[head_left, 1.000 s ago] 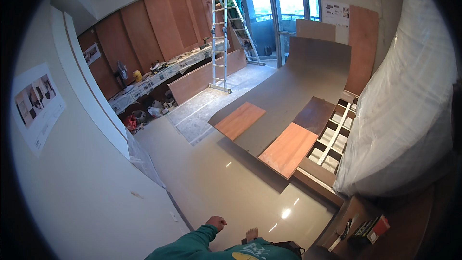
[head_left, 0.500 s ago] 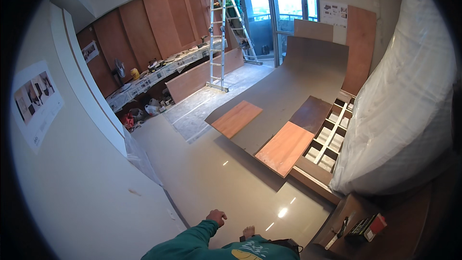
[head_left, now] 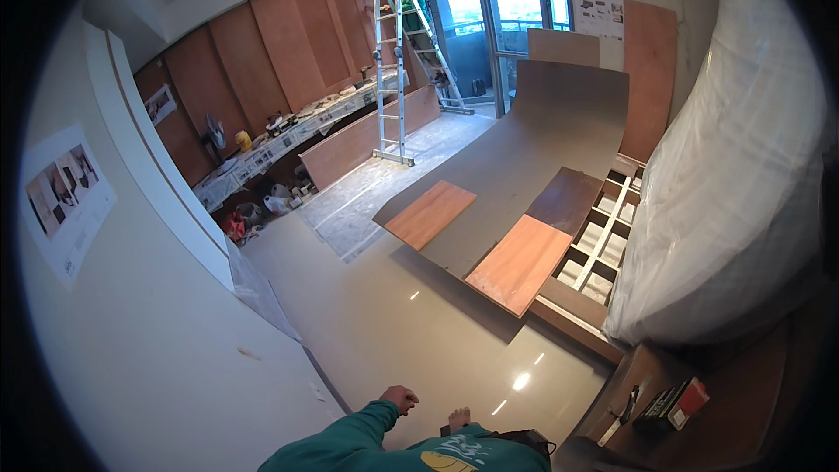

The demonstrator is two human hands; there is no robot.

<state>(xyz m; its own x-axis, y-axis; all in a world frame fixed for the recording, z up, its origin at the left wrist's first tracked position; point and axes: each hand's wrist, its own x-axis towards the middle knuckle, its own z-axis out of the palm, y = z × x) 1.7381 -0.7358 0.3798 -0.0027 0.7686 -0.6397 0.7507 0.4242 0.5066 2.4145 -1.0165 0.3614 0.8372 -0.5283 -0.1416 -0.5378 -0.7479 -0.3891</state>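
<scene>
My left hand [head_left: 400, 399], in a green sleeve, hangs loosely curled and empty beside my body at the bottom of the head view, over the glossy floor [head_left: 472, 345]. My bare foot [head_left: 458, 418] shows just right of it. My right hand is out of view. At the lower right, a black-and-red box [head_left: 673, 406] and a dark-handled tool with a pale strip [head_left: 620, 415] lie on a curved brown surface [head_left: 743, 402]. In front of me, two orange-brown boards [head_left: 516, 262] and a darker board [head_left: 564, 201] lie on a large curved grey-brown sheet [head_left: 559, 114].
A person [head_left: 418, 13] in green is at an aluminium ladder [head_left: 391, 96] by the glass doors. A cluttered bench [head_left: 262, 144] runs along wood panels, with a board [head_left: 350, 149] standing before it. A plastic-wrapped bulky item [head_left: 699, 183] fills the right, beside an open slatted frame [head_left: 594, 245].
The room has shifted slightly leftward and upward in the view compared with a second ago. My left hand stays low at my side with little movement.
</scene>
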